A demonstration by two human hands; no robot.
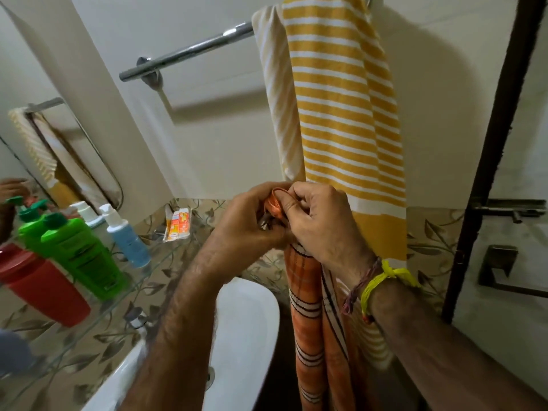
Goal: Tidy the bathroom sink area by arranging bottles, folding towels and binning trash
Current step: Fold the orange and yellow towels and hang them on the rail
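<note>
We see both hands meeting in front of the yellow towel (pixel 341 108), which hangs from the rail (pixel 189 50) on the wall. The left hand (pixel 246 221) and the right hand (pixel 320 223) have their fingers curled around the bunched top edge of an orange cloth (pixel 308 321). Both pinch it at the same spot, knuckles nearly touching. The cloth is checked, with dark and white stripes, and it falls straight down from the hands, beside the sink (pixel 246 321) and in front of the lower part of the yellow towel. On the right wrist we see a yellow thread (pixel 385 277) and a darker braided one.

To the left a glass shelf (pixel 98 295) carries the bottles: a red bottle (pixel 44 286) nearest us, a green bottle (pixel 80 253) behind it, then a blue bottle (pixel 127 238) with a white pump. Further along the shelf, near the wall, stands a small orange packet (pixel 178 225). A mirror (pixel 29 114) above the shelf reflects the bottles and the towel.
</note>
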